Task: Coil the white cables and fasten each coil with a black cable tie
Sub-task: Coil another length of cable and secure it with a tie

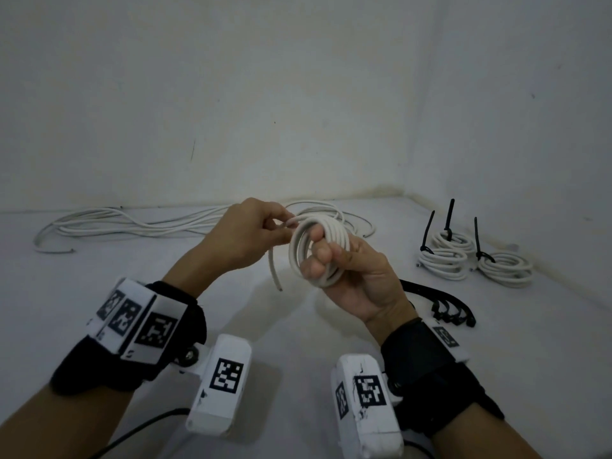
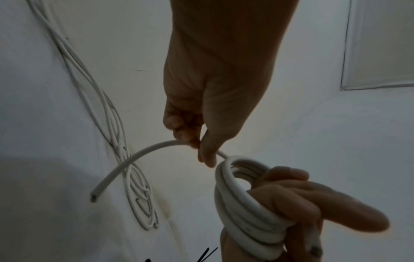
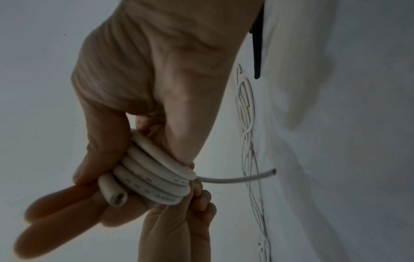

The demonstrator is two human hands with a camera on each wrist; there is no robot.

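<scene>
Wrist-worn camera housings (image 1: 222, 380) with black-and-white markers sit nearest the head view, strapped over black wrist bands (image 1: 172, 329). Beyond them spreads the white tabletop (image 1: 99, 286), which meets a pale wall (image 1: 231, 94) at the back.

Loose white cables (image 1: 132, 223) lie in long strands along the far edge of the tabletop, by the wall. To the far right sit three finished coils (image 1: 470, 258), close together, each cinched by a black cable tie whose tail points upward. Nearer, just right of the right wrist, lies a small bunch of spare black cable ties (image 1: 443, 304).

Above the middle of the tabletop, the right hand (image 1: 357, 276) grips the coil in progress (image 1: 319, 250), its fingers curled through the loops and its thumb across their outside; in the right wrist view one cut end of the cable (image 3: 116, 196) pokes out beside the fingers. The left hand (image 1: 241, 236) pinches the cable just where it leaves the top of the coil, between thumb and fingertips (image 2: 186, 136). From that pinch the short free tail (image 2: 125, 166) arcs away and down, its cut tip hanging in the air clear of the tabletop.
</scene>
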